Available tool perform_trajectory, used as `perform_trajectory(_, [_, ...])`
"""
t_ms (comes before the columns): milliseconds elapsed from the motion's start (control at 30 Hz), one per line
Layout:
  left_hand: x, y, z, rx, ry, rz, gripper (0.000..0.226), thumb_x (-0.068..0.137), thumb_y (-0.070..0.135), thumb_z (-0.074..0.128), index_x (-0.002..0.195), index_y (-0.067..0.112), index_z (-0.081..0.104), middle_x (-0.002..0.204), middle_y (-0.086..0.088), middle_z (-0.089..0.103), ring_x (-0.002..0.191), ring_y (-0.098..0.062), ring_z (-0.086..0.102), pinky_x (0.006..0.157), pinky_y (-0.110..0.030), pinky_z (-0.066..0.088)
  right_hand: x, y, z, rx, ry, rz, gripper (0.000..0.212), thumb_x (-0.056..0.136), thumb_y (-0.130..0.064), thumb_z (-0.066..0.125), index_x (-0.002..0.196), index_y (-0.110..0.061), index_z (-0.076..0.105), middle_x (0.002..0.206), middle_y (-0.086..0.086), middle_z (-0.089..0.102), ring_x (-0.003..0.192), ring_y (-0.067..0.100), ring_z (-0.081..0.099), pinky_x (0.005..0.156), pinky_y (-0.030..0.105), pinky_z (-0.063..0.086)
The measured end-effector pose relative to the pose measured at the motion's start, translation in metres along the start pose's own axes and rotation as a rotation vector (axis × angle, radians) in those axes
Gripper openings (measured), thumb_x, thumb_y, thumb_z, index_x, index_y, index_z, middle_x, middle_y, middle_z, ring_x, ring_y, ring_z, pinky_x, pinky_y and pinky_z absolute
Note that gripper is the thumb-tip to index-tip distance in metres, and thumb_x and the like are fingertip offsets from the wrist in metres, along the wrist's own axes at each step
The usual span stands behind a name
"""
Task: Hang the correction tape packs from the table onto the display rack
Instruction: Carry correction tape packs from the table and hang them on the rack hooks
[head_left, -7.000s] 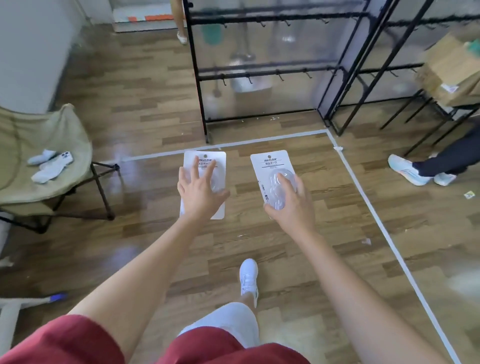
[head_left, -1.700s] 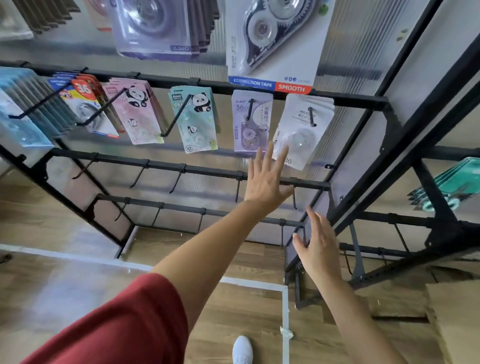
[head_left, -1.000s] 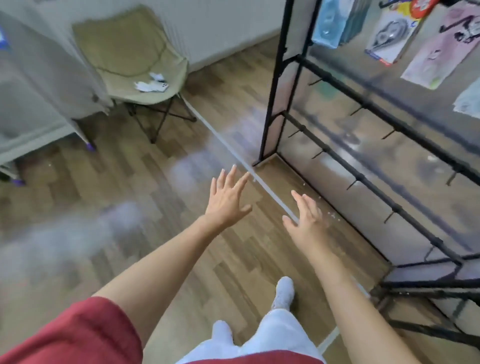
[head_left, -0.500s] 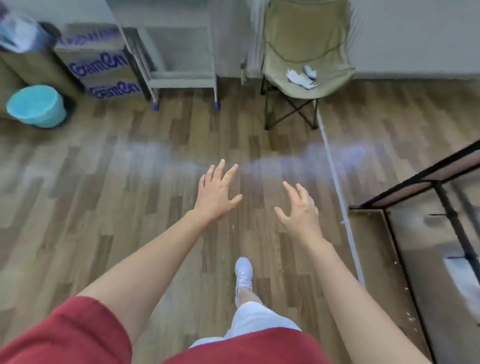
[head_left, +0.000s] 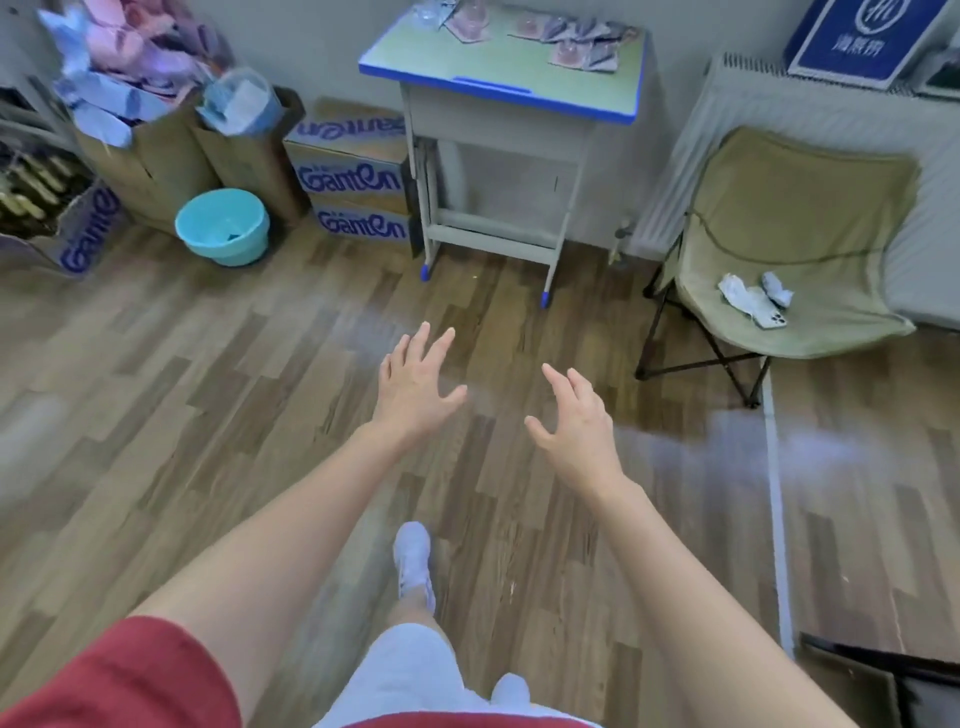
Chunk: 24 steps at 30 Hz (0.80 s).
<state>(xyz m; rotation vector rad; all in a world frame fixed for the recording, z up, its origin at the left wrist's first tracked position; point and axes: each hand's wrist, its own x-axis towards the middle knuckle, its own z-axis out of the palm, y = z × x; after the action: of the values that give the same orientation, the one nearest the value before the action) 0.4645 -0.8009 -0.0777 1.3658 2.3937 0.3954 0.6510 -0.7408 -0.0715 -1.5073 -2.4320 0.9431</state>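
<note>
Here's the danger, I'd say: the packs (head_left: 571, 51) sit at twelve o'clock on the table (head_left: 493, 70), a loose scatter toward its far side, some overlapping, too blurred to count, so a quick grab at one could drag its neighbour along and tip it off the edge onto the floor. Smooth blister cards lying flat are awkward to lift too, and a fingertip pinch may slide off rather than get under a card. Taking one per hand should be safer than scooping a pile. Watch the footing as well: the chair (head_left: 789, 234) stands at two o'clock with its dark legs splayed toward the walking line, and the bucket (head_left: 223, 226) waits at ten o'clock, so a wide drift either way could clip something. Now the hands: both arms reach forward at mid-height above the floor, well short of the table, nothing in either. The left hand (head_left: 415, 384) is palm down at eleven o'clock of centre, fingers spread and straight. The right hand (head_left: 571, 415) is at one o'clock, turned inward, fingers loosely curved with the thumb apart, empty and ready to close
</note>
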Motion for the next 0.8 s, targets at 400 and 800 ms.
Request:
perform_trajectory(400, [0.285,-0.054,-0.117,-0.043,0.058,0.036,0.069,0.094,0.037,0.053,0.152,0.029,0.016,0.161,-0.003,0.006,0.147,-0.026,0.004,0.118,-0.040,0.007,0.286,-0.117,-0.017,0.026,0.093,0.019,0.066,0.093,-0.034,0.054,0.149,-0.029,0.021,0.156,0.007,0.020,0.142,0.026,0.020,0.115,0.043,0.020])
perform_trajectory(800, [0.566,-0.066,-0.154,-0.060,0.058,0.045,0.072,0.093,0.040,0.054,0.152,0.028,0.014,0.161,-0.005,0.006,0.147,-0.027,0.005,0.118,-0.039,0.007,0.561,-0.152,-0.059,0.023,0.108,0.003,0.066,0.094,-0.032,0.054,0.150,-0.026,0.021,0.156,0.007,0.019,0.143,0.026,0.018,0.116,0.043,0.019])
